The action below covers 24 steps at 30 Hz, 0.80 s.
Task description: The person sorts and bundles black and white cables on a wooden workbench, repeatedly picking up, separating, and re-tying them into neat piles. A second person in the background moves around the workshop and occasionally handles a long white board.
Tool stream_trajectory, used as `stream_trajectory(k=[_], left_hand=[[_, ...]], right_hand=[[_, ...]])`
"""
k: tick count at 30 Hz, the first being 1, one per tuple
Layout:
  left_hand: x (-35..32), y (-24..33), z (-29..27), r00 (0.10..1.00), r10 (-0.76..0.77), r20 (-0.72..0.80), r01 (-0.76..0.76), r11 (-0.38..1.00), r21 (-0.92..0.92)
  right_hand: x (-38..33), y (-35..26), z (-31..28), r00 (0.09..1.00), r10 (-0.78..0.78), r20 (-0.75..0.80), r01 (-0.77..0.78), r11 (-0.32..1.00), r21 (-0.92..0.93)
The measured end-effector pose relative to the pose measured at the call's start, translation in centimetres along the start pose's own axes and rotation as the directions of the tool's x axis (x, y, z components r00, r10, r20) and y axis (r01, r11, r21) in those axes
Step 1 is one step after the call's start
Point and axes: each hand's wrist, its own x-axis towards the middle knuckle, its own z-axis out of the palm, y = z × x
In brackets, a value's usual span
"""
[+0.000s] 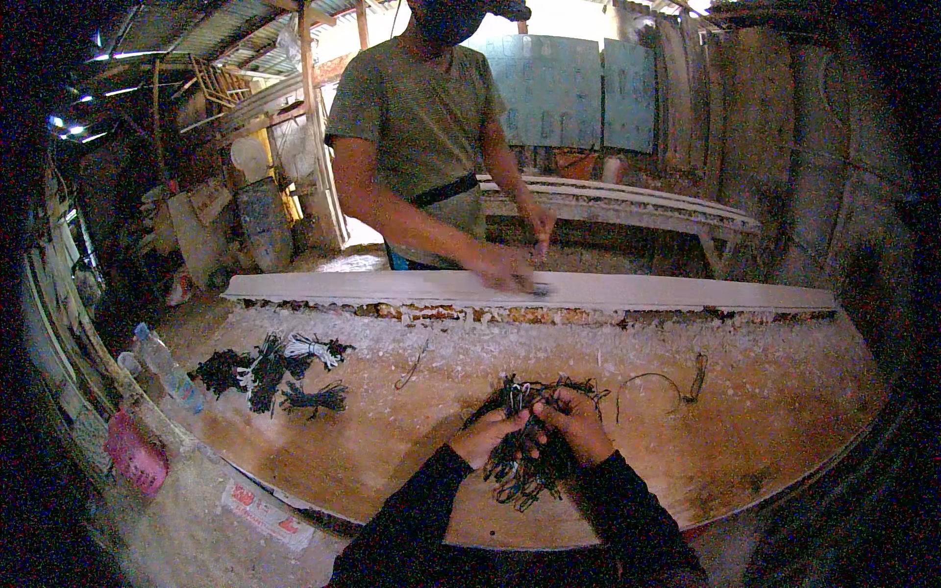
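left hand (493,439) + right hand (580,427): fingers pinching string bunch (529,478) | bundles (266,376) at left look done | remaining: held bunch, loose string (697,380) at right

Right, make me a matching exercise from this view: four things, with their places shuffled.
Things
1. dark cord bunch
2. clear bottle
3. white cord bundle
4. long pale board

Places
A. among dark bundles on the left part of the table
B. along the far side of the table
C. in the left hand and right hand of the camera wearer
D. by the table's left edge

Pairs: 1-C, 2-D, 3-A, 4-B
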Motion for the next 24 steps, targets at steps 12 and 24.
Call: stream_trajectory(k=[12, 24], left_hand=[[0.4, -0.5, -0.2, 0.989, 0.005, -0.147, -0.018, 0.996, -0.086], [1.7, -1.7, -1.8, 0.877, 0.245, -0.413, -0.342, 0.923, -0.179]], right_hand=[[0.7, 1.1, -0.3, 0.943, -0.135, -0.305, 0.155, 0.987, 0.043], [0.6, 0.5, -0.5, 0.914, -0.261, -0.311, 0.287, 0.957, 0.041]])
